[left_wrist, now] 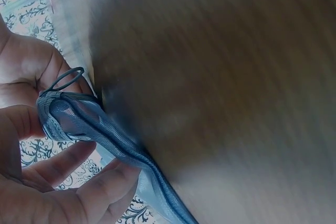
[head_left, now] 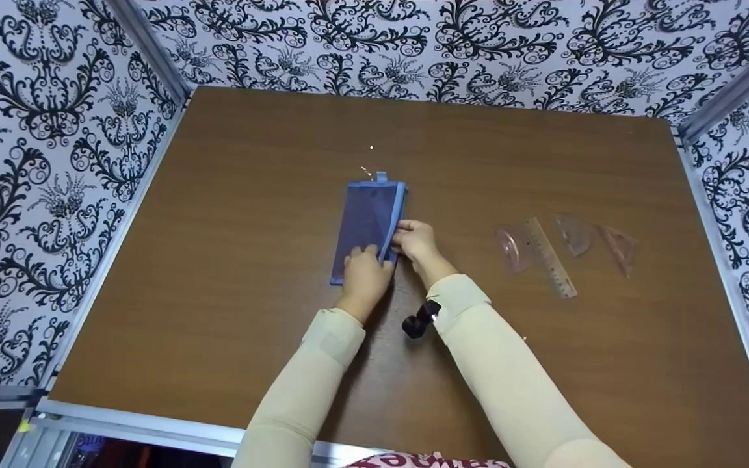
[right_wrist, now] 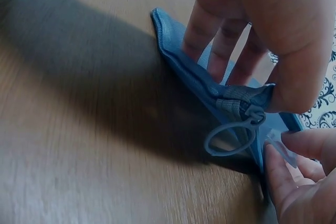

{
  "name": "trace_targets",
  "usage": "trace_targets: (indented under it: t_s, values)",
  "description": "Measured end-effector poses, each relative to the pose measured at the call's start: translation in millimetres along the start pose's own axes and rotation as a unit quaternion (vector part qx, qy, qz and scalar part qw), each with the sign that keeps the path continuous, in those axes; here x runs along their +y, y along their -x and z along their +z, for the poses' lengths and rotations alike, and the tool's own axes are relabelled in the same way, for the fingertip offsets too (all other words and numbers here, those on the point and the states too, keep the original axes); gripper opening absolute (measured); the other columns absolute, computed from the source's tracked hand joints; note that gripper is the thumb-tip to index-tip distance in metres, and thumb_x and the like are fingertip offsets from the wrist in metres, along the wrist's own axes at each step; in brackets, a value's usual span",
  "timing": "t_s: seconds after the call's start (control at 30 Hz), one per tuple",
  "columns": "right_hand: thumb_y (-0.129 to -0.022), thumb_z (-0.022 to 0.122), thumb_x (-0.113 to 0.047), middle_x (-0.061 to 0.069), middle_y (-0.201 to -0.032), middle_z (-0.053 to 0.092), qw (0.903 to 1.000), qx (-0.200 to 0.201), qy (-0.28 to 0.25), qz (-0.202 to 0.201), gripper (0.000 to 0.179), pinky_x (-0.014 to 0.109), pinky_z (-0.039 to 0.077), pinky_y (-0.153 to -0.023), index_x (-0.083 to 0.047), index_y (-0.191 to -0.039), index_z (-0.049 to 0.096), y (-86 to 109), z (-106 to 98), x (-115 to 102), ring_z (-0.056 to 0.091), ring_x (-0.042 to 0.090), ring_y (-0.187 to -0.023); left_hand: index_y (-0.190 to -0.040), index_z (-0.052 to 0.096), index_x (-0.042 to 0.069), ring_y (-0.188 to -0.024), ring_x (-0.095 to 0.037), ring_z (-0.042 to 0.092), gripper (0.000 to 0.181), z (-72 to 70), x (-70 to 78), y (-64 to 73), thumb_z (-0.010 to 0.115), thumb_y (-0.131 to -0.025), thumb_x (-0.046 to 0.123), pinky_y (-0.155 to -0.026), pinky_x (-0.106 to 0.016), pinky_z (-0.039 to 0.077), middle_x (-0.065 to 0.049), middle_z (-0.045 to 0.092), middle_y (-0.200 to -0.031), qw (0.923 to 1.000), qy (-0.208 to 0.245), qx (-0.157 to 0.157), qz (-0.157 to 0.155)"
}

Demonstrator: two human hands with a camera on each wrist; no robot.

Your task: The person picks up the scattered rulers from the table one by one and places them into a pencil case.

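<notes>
A blue mesh zip pouch [head_left: 367,211] lies lengthwise on the brown table. My left hand [head_left: 367,279] is over its near right part, thumb at the zip end and fingers against the mesh. Both wrist views show the blue zip edge [left_wrist: 121,140] close up, with a ring-shaped zip pull [right_wrist: 231,140] hanging from its end. My right hand [head_left: 417,244] is at the pouch's right side; in the right wrist view its thumb and finger pinch near the pouch edge, around a small clear piece [right_wrist: 281,148]. I cannot tell what that piece is.
To the right lie a clear ruler [head_left: 551,259], a pinkish clear curved piece [head_left: 513,249], a clear piece with a rounded end [head_left: 573,234] and a triangular set square [head_left: 618,250]. Patterned walls [head_left: 374,49] border the table. A black wrist camera [head_left: 421,318] sits on my right sleeve.
</notes>
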State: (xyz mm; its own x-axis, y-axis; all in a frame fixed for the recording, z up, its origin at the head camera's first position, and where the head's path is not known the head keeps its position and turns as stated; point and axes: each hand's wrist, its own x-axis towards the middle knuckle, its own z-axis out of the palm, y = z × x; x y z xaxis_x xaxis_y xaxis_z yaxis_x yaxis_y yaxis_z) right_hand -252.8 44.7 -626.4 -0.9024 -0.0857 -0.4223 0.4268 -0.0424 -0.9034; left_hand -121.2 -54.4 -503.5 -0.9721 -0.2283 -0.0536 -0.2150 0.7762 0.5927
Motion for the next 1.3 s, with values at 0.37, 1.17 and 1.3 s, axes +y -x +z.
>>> trace_targets:
  t_s: [0.37, 1.17, 1.3]
  values:
    - [-0.078, 0.065, 0.012, 0.018, -0.105, 0.070, 0.9994, -0.028, 0.020, -0.010, 0.038, 0.033, 0.055, -0.079, 0.006, -0.115, 0.066, 3.9, 3.2, -3.0, 0.069, 0.023, -0.090, -0.108, 0.067, -0.001, -0.092, -0.042, 0.058, 0.031, -1.4, 1.1, 0.8, 0.065, -0.083, 0.018, -0.084, -0.046, 0.047, -0.024, 0.062, -0.104, 0.9999, -0.013, -0.007, 0.000]
    - [-0.079, 0.057, 0.011, 0.011, -0.101, 0.065, 0.9839, -0.014, 0.178, -0.011, 0.035, 0.023, 0.048, -0.077, 0.005, -0.111, 0.069, 70.4, 19.6, -60.1, 0.056, 0.020, -0.092, -0.100, 0.067, -0.002, -0.092, -0.041, 0.058, 0.026, 1.0, -1.3, -0.8, 0.064, -0.085, 0.019, -0.085, -0.046, 0.043, -0.024, 0.064, -0.098, 0.9998, -0.011, -0.005, 0.018]
    - [-0.075, 0.056, 0.014, 0.009, -0.092, 0.064, 0.9821, -0.017, 0.185, -0.029, 0.035, 0.024, 0.047, -0.074, 0.003, -0.104, 0.072, 98.8, 23.8, -82.5, 0.055, 0.020, -0.087, -0.097, 0.067, -0.002, -0.091, -0.042, 0.058, 0.024, 0.3, -0.9, 0.0, 0.064, -0.084, 0.019, -0.084, -0.046, 0.043, -0.024, 0.063, -0.097, 0.9998, -0.007, -0.001, 0.018]
